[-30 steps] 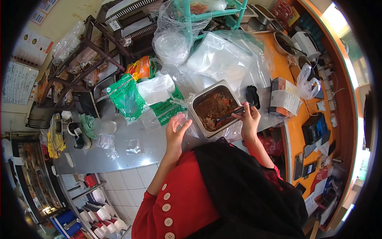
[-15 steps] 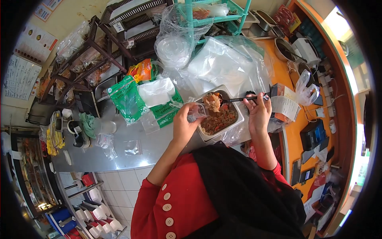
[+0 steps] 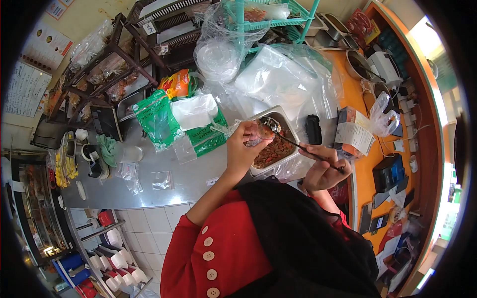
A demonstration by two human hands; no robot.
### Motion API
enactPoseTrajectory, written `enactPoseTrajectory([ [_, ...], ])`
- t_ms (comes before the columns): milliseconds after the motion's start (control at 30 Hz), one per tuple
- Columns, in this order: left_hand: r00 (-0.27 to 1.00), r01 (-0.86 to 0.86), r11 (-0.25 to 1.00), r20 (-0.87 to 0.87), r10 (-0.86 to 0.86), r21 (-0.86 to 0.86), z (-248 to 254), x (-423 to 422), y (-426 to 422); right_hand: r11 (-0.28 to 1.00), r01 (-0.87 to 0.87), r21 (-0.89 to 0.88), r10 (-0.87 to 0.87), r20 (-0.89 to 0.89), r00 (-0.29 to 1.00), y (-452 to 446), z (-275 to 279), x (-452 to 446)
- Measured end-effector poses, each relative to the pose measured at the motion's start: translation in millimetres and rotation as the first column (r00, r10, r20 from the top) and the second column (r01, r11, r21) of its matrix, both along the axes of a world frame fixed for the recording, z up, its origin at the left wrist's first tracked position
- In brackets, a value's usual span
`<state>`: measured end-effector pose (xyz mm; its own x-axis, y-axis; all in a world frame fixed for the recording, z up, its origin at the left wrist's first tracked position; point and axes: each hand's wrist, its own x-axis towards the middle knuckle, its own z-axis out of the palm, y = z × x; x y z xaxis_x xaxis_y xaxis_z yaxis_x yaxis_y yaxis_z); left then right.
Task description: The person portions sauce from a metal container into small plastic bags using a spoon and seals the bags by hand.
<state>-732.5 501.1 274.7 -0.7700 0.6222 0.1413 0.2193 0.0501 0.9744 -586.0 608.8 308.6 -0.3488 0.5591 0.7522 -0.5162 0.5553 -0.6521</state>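
My left hand point(image 3: 242, 150) pinches a small clear plastic bag point(image 3: 257, 131) above the left side of a metal food pan point(image 3: 283, 115). Reddish food shows through the bag. My right hand point(image 3: 323, 166) grips the dark handle of a spoon point(image 3: 297, 144), tilted with its shiny bowl at the bag's mouth. How far the bowl reaches into the bag I cannot tell. Below both, chopped reddish-brown food point(image 3: 276, 153) lies in the pan. Just right of the pan rests a black object point(image 3: 313, 129), perhaps a clip or a stapler.
Green packs of plastic gloves point(image 3: 158, 119) lie left of the pan on the steel table point(image 3: 144, 186). Large clear plastic sheets point(image 3: 278, 79) cover the back. Brown racks point(image 3: 107, 64) and a turquoise shelf point(image 3: 293, 10) stand behind. An orange counter point(image 3: 343, 74) runs along the right.
The spoon's load of food has gone from its bowl, and food now shows in the bag. My right hand has turned and lowered, tilting the spoon. The black object beside the pan is uncovered.
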Motion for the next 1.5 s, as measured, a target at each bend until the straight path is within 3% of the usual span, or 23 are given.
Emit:
enactPoseTrajectory([
  [267,0.998,0.041,0.999,-0.055,-0.039,0.027,3.5,-4.0,2.3,0.975,0.044,0.22,-0.053,0.038,0.998,2.7,13.0,5.8],
  [567,0.996,0.039,0.997,-0.081,-0.033,0.074,12.2,-3.3,0.9,0.987,0.014,0.157,-0.009,-0.029,1.0,7.4,23.0,5.1],
  [667,0.996,0.043,0.994,-0.085,-0.035,0.096,12.8,-3.3,0.2,0.994,0.086,0.073,-0.082,-0.046,0.996,10.5,25.7,4.4],
  [767,0.994,0.039,0.992,-0.11,-0.025,0.122,9.1,-3.7,-0.8,0.945,0.13,-0.299,-0.161,-0.083,0.983,18.4,23.6,0.3],
  [800,0.993,0.034,0.99,-0.114,-0.019,0.133,7.1,-4.0,-1.7,0.919,0.108,-0.38,-0.14,-0.057,0.988,23.9,15.5,3.5],
  [900,0.992,0.019,0.987,-0.125,0.001,0.162,4.0,-3.4,-4.2,0.901,0.201,-0.384,-0.135,0.193,0.972,28.3,-14.8,1.8],
  [933,0.992,0.013,0.986,-0.125,0.008,0.165,3.9,-2.1,-5.2,0.849,0.11,-0.516,-0.023,0.172,0.985,24.4,-25.8,1.5],
  [967,0.992,0.007,0.986,-0.125,0.014,0.167,4.0,-1.2,-5.7,0.905,0.226,-0.362,-0.083,0.37,0.925,22.5,-27.2,0.1],
  [1033,0.991,0.004,0.987,-0.131,0.017,0.161,4.5,0.4,-5.9,0.938,0.346,0.014,-0.263,0.677,0.687,17.4,-28.7,-3.5],
  [1067,0.991,0.003,0.987,-0.134,0.019,0.158,4.8,0.7,-5.9,0.89,0.452,0.06,-0.403,0.567,0.718,12.3,-28.8,-9.5],
  [1167,0.972,0.02,0.996,-0.235,0.001,0.086,1.4,-0.9,-7.3,0.841,0.261,0.474,-0.497,0.484,0.72,6.7,4.9,-10.7],
  [1433,0.969,0.033,0.998,-0.246,-0.02,0.05,5.8,6.6,-7.4,0.841,0.161,0.516,-0.439,0.479,0.76,-12.2,10.8,-31.5],
  [1500,0.955,0.004,1.0,-0.296,0.002,0.022,4.3,6.7,-9.0,0.782,0.229,0.579,-0.502,0.368,0.783,-12.8,14.2,-34.5],
])
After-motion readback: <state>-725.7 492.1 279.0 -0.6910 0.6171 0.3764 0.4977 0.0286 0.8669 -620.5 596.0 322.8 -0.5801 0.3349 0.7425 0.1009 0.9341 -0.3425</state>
